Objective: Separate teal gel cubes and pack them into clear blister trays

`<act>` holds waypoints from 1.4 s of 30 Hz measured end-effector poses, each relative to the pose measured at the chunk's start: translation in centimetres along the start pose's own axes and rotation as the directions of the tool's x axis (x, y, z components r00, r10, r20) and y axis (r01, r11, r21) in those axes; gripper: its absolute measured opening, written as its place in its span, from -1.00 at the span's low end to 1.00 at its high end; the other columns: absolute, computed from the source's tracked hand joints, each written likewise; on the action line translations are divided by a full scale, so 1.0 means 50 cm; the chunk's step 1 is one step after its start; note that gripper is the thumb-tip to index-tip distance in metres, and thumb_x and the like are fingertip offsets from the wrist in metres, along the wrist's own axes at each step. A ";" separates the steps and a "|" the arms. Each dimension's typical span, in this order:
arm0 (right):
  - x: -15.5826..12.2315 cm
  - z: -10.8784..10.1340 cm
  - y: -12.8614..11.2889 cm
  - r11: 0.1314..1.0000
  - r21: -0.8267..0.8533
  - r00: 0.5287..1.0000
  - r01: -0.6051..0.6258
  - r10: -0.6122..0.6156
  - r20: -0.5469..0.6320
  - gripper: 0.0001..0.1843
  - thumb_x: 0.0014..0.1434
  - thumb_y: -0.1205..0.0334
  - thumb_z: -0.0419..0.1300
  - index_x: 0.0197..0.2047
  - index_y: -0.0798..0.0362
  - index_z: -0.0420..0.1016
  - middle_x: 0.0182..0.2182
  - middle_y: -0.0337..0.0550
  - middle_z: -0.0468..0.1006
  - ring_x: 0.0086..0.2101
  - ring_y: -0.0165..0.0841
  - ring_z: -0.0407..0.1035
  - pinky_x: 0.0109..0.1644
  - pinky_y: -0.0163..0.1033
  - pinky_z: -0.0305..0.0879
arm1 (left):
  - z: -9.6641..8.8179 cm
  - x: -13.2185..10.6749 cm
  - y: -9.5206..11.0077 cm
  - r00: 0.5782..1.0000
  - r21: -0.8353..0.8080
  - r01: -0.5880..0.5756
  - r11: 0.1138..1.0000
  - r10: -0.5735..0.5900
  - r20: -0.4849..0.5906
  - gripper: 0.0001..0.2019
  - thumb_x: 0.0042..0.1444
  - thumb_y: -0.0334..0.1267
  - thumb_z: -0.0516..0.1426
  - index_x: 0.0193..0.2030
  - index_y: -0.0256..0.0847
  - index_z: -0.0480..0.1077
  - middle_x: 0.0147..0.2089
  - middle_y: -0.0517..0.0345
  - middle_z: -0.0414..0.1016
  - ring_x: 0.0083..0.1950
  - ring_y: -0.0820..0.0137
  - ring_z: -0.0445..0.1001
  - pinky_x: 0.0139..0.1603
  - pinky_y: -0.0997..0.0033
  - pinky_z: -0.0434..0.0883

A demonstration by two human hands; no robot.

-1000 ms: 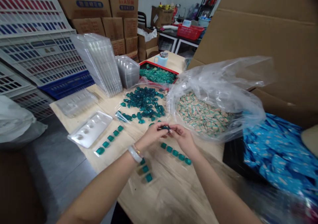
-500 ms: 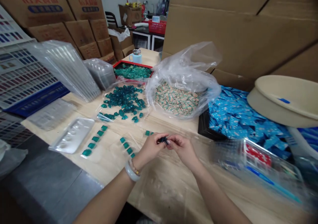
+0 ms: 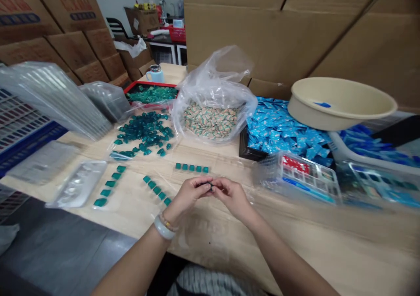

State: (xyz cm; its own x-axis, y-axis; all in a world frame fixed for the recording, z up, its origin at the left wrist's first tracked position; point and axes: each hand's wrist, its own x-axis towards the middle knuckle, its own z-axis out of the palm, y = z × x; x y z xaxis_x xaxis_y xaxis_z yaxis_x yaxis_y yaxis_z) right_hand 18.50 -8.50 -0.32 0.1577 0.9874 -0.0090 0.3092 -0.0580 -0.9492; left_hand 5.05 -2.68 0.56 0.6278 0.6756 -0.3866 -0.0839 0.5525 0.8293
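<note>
Head view: left hand (image 3: 189,195), right hand (image 3: 232,195) around teal pod (image 3: 210,187)

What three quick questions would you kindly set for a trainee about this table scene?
1. Multiple choice: what do the left hand and right hand pinch between them? A. a small dark piece; B. a blue sachet; C. a beige basin.
2. True or false: the pale blue mug stands beyond the red-rimmed tray, farther from the hands.
3. Short answer: which wrist, left or right, wears the pale bangle?

Key: 1. A; 2. True; 3. Left.
</note>
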 end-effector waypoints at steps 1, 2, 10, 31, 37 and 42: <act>-0.006 -0.007 0.007 0.998 0.048 1.000 -0.027 0.027 0.006 -0.90 -0.03 0.26 0.06 -0.44 0.08 0.37 -0.54 -0.24 0.44 -0.51 -0.45 0.30 -0.43 -0.35 0.23 | 0.008 0.003 -0.003 1.000 0.046 -0.008 0.999 0.007 0.019 -0.71 -0.20 -0.31 0.22 -0.25 -0.31 0.46 -0.23 0.04 0.50 -0.27 0.40 0.44 -0.16 0.37 0.36; -0.010 -0.016 0.014 0.993 0.101 0.998 -0.055 0.054 0.013 -0.91 -0.04 0.25 0.07 -0.46 0.07 0.35 -0.56 -0.25 0.43 -0.53 -0.46 0.30 -0.44 -0.34 0.23 | 0.017 0.008 -0.005 0.999 0.100 -0.019 0.995 0.015 0.045 -0.72 -0.18 -0.31 0.21 -0.24 -0.31 0.47 -0.24 0.04 0.50 -0.28 0.39 0.44 -0.17 0.36 0.36; -0.013 -0.103 0.060 0.953 0.250 0.959 -0.172 0.220 -0.181 -0.87 -0.14 0.21 0.15 -0.54 0.08 0.28 -0.66 -0.32 0.34 -0.62 -0.47 0.27 -0.52 -0.33 0.23 | 0.116 0.090 -0.006 0.989 0.162 0.023 0.987 -0.046 0.139 -0.75 -0.19 -0.45 0.12 -0.28 -0.34 0.45 -0.34 0.07 0.50 -0.39 0.45 0.44 -0.26 0.42 0.37; -0.131 -0.249 0.112 0.924 -0.294 0.927 -0.245 0.134 -0.351 -0.75 0.08 0.17 -0.01 -0.31 0.07 0.45 -0.39 -0.11 0.55 -0.39 -0.30 0.40 -0.31 -0.23 0.28 | 0.301 0.256 -0.069 0.963 0.523 0.056 0.850 -0.184 0.195 -0.81 -0.09 -0.50 -0.04 -0.34 -0.36 0.35 -0.73 0.32 0.23 -0.68 0.54 0.20 -0.62 0.57 0.12; -0.173 -0.273 0.122 0.930 -0.232 0.863 -0.285 0.144 -0.484 -0.74 0.02 0.10 0.08 -0.29 0.06 0.46 -0.36 -0.08 0.54 -0.37 -0.26 0.41 -0.29 -0.19 0.32 | 0.306 0.214 -0.095 0.969 0.451 0.040 0.891 -0.144 0.200 -0.87 -0.09 -0.44 0.00 -0.39 -0.32 0.34 -0.70 0.35 0.16 -0.67 0.60 0.11 -0.62 0.58 0.07; -0.139 -0.195 0.081 0.989 -0.120 0.899 -0.086 0.024 -0.438 -0.73 0.06 0.15 0.08 -0.15 -0.01 0.42 -0.29 -0.12 0.47 -0.29 -0.33 0.36 -0.22 -0.23 0.30 | 0.238 0.141 -0.088 0.950 0.168 0.126 0.978 -0.168 0.265 -0.78 -0.16 -0.21 0.13 -0.39 -0.32 0.31 -0.61 0.31 0.22 -0.64 0.63 0.10 -0.62 0.59 0.03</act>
State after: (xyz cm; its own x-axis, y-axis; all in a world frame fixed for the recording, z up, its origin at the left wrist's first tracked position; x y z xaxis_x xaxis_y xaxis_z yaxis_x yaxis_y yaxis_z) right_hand 27.80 -17.01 -1.05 0.5603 0.8214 0.1066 0.4052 -0.1596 -0.9002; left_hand 19.04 -6.17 -1.03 0.8150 0.4193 -0.4000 0.1277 0.5434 0.8297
